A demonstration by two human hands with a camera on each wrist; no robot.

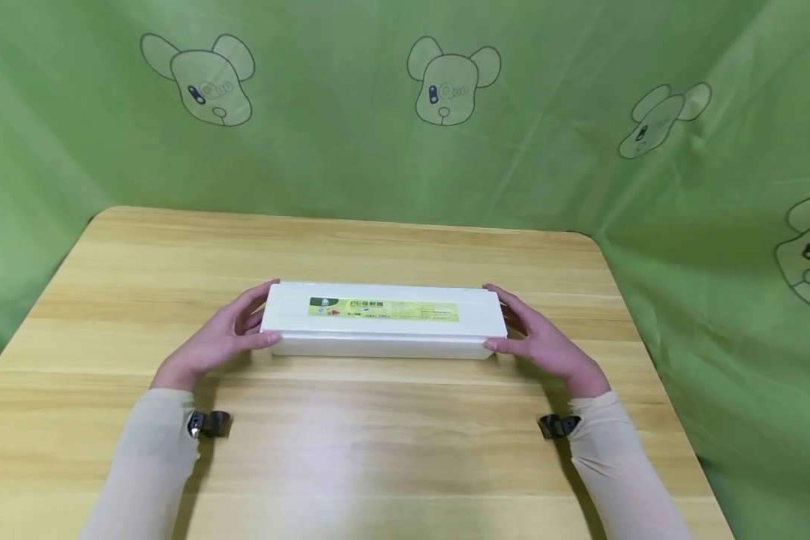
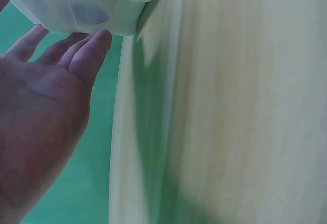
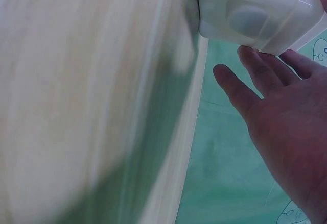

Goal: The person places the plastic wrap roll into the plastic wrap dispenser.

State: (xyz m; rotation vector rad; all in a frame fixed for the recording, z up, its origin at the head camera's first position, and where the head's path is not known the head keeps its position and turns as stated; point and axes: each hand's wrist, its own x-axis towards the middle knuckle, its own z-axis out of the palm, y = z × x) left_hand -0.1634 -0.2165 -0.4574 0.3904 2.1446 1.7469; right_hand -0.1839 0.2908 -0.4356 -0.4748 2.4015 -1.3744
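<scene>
A long white cling film box (image 1: 388,346) lies lengthwise across the table, with a green and yellow label (image 1: 405,310) on its lid. My left hand (image 1: 219,336) holds its left end, thumb at the front corner and fingers reaching round to the back. At the right end, my right hand (image 1: 550,346) grips it the same way. The left wrist view shows the fingertips of the left hand (image 2: 46,96) against the box's end (image 2: 117,17). In the right wrist view, the index finger of the right hand (image 3: 288,106) stands a little apart from the box (image 3: 214,15).
The wooden table (image 1: 378,442) has rounded far corners. A green curtain (image 1: 337,165) with cartoon mouse heads hangs behind it and along both sides. Each wrist carries a small black device, one on the left wrist (image 1: 209,424) and one on the right (image 1: 557,426).
</scene>
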